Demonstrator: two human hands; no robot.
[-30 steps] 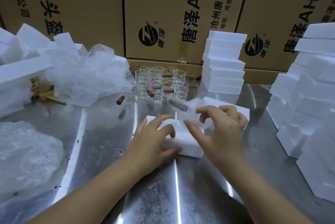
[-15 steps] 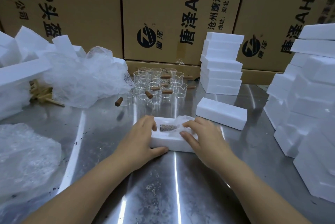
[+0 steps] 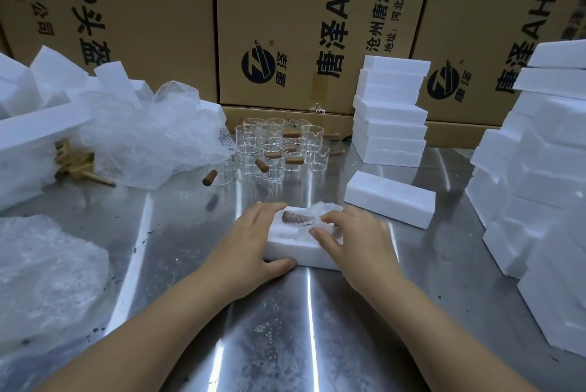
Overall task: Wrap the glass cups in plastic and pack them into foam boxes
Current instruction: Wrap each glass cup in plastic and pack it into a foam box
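Shiny metal covers the table point(image 3: 177, 265), and three big brown cardboard boxes point(image 3: 285, 27) with black writing stand behind it.

One open foam box point(image 3: 298, 253) lies on the table in front of the person. One wrapped glass cup point(image 3: 295, 217) lies inside it on its side, with its plastic crinkled around it. The left hand point(image 3: 253, 239) grips the left end of the open foam box, fingers curled over the top and thumb along the near side. The right hand point(image 3: 352, 239) rests over the right end, and its bent fingers press down on the plastic of the wrapped glass cup.

Farther back stands a bunch of bare glass cups point(image 3: 276, 150), about a dozen, but they are see-through and hard to count. About eight little brown handles point(image 3: 209, 177) stick out from them.

One closed foam box point(image 3: 390, 198) lies alone, just to the right of the hands. Behind it stands one neat stack of foam boxes point(image 3: 391, 112), about six high. A much bigger pile of foam boxes point(image 3: 545, 176) fills the right side, too many to count. More foam pieces point(image 3: 38, 125) lie at the far left.

Two heaps of plastic are on the left. One clear plastic heap point(image 3: 152, 138) is near the cups, and one bubble wrap heap point(image 3: 41, 268) is closer. A few wooden sticks point(image 3: 76, 163) poke out between the foam and the plastic.
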